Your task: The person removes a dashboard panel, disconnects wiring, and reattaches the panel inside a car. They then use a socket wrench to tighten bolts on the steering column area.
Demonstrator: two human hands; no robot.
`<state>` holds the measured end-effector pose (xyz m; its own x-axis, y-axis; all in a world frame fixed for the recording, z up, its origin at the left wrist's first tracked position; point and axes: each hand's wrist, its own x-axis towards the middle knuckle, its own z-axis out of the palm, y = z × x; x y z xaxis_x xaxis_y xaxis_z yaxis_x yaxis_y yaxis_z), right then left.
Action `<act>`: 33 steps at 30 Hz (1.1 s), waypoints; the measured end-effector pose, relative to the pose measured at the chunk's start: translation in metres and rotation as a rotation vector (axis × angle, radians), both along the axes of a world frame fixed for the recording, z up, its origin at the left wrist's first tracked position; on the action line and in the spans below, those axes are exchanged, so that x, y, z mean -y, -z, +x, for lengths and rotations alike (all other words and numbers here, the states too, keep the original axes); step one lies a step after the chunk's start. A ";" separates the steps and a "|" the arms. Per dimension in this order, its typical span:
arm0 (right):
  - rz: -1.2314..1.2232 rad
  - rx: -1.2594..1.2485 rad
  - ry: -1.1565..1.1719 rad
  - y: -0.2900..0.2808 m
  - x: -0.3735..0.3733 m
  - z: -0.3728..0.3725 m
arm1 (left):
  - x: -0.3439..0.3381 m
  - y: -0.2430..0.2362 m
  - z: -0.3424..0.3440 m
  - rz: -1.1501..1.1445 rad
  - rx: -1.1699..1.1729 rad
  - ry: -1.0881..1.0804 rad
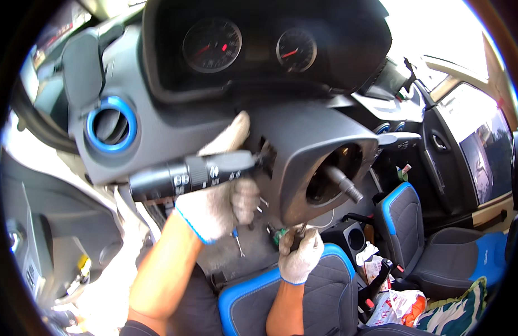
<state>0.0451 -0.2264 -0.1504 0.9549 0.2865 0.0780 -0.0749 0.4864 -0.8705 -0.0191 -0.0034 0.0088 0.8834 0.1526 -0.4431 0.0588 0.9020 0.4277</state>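
My left hand [217, 210], in a pale glove, is behind the black control stalk [191, 175] on the left of the steering column cover [320, 131]. Its thumb points up above the stalk and its fingers curl below; the stalk hides the palm and anything held there. Below the cover, my gloved right hand [301, 259] is closed around the dark handle of a screwdriver [296, 241]. The metal shaft rises to the cover's underside, where the tip is hidden. A second stalk [344, 183] sticks out of the cover's round opening, and no steering wheel is on it.
The instrument cluster [259, 84] stands above the column, a blue-ringed air vent [111, 124] at left. A blue-handled tool [237, 243] lies on the floor. Blue-edged seats [320, 280] fill the near side and right. Plastic bags [390, 308] sit beside the hand brake lever [382, 274].
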 end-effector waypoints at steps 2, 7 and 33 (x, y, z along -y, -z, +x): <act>-0.042 0.013 0.036 0.003 0.010 0.001 | 0.008 -0.022 0.005 0.176 -0.155 -0.029; -0.005 -0.033 0.001 -0.002 0.003 -0.003 | 0.003 -0.038 0.009 0.295 -0.253 -0.036; -0.156 0.227 0.169 0.001 -0.008 -0.014 | 0.002 -0.027 0.023 0.239 -0.163 -0.046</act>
